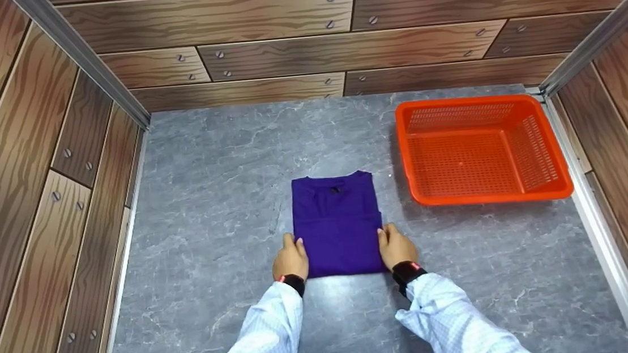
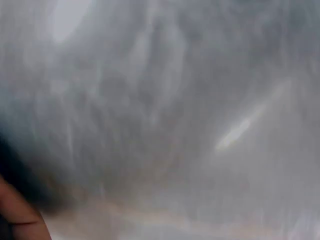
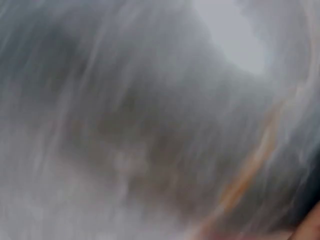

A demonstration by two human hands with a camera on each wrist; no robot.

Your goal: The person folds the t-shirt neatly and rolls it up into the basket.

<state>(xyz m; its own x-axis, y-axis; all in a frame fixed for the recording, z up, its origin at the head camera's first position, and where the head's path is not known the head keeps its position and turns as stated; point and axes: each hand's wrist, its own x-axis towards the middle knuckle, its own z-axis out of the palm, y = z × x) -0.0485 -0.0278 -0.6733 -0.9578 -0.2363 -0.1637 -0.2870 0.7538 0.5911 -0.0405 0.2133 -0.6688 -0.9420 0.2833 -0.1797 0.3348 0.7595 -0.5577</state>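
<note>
A purple T-shirt [image 1: 338,245] lies folded into a rectangle on the grey marbled surface, its neckline and a dark label at the far end. The folded-up lower part covers the near portion of it. At the shirt's left edge my left hand [image 1: 290,259] grips the fabric, thumb on top. Opposite it, my right hand [image 1: 397,247] holds the right edge in the same manner. The fingers under the cloth are hidden. Both wrist views are blurred; only a bit of the left hand [image 2: 22,215] and a sliver of the right hand [image 3: 309,227] show at their lower corners.
An orange perforated plastic basket [image 1: 461,166] stands at the back right, with nothing visible inside. Wood-patterned panels [image 1: 275,57] wall in the back and both sides, with metal rails [image 1: 94,65] along the corners.
</note>
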